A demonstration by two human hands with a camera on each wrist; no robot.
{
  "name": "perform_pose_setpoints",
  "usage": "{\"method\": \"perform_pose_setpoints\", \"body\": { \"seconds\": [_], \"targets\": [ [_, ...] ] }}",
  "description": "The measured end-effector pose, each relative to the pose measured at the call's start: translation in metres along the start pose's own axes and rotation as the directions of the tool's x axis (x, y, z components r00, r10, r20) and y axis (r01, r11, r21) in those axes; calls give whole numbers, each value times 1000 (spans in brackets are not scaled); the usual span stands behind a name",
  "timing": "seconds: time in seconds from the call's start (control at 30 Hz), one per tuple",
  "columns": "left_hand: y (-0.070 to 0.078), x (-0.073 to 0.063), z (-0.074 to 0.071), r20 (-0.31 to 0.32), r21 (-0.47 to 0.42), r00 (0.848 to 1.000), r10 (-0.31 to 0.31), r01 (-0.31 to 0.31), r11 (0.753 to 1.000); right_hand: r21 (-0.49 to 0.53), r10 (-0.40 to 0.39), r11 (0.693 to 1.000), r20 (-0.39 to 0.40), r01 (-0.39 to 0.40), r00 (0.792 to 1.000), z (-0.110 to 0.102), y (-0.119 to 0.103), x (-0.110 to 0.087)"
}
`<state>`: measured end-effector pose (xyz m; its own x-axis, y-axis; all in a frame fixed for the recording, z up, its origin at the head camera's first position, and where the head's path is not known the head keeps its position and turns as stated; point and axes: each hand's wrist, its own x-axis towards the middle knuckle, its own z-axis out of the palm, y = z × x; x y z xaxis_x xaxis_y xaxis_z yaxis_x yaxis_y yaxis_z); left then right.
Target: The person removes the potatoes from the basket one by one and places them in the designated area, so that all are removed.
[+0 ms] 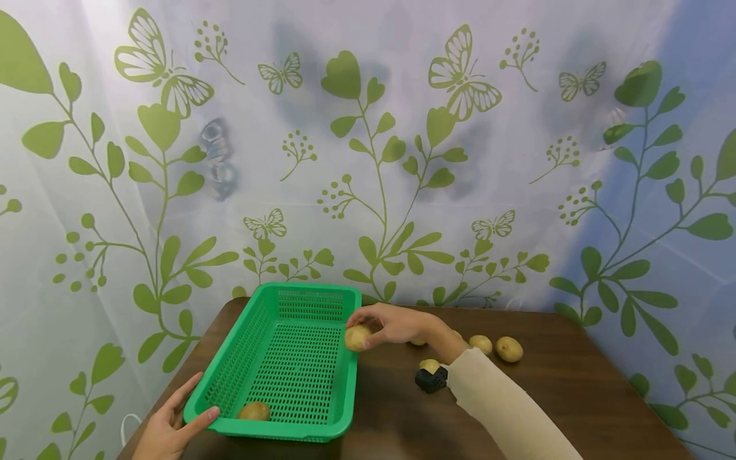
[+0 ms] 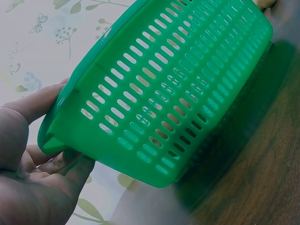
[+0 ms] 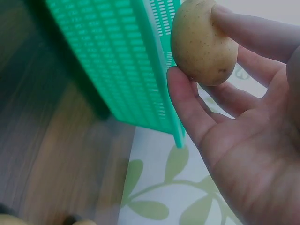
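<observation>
A green plastic basket (image 1: 351, 396) with slotted walls stands on the wooden table. My left hand (image 1: 168, 427) grips its rim at the near left corner; in the left wrist view the thumb is on the rim and the fingers (image 2: 79, 176) are curled beneath. Over the basket's right rim, my right hand (image 1: 393, 324) pinches a potato (image 1: 356, 338) between thumb and fingers. The right wrist view shows this pale yellow potato (image 3: 204, 44) close up. Another potato (image 1: 254, 411) lies inside the basket at the near end.
On the table right of the basket are more potatoes, among them one at the far right (image 1: 509, 349) and one beside it (image 1: 480, 345). A small black object (image 1: 430, 379) sits against another potato (image 1: 429, 365). A patterned curtain (image 1: 379, 160) hangs behind the table (image 1: 563, 383).
</observation>
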<state>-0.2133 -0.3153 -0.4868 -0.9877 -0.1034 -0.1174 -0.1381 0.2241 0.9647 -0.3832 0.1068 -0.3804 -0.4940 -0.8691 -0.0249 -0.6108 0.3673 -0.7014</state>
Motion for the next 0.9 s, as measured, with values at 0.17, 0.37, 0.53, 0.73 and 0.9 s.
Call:
{"method": "perform_pose_setpoints", "body": {
  "seconds": [0.17,0.37,0.53,0.73,0.9],
  "targets": [
    [-2,0,0,-10,1,1000,-15,15,1000,17,42,999,-24,-42,999,-1,5,-13],
    [0,1,-1,-9,16,999,-37,37,999,69,121,991,-73,-116,990,-3,15,-31],
    [2,1,-2,-8,38,999,-35,35,999,81,177,982,-103,-169,979,-6,23,-47],
    [2,2,-2,-2,20,1000,-31,31,999,99,171,982,-124,-159,977,-8,28,-68],
    [1,2,-2,4,11,999,-44,44,999,86,170,984,-144,-158,975,-9,33,-86]
  ]
}}
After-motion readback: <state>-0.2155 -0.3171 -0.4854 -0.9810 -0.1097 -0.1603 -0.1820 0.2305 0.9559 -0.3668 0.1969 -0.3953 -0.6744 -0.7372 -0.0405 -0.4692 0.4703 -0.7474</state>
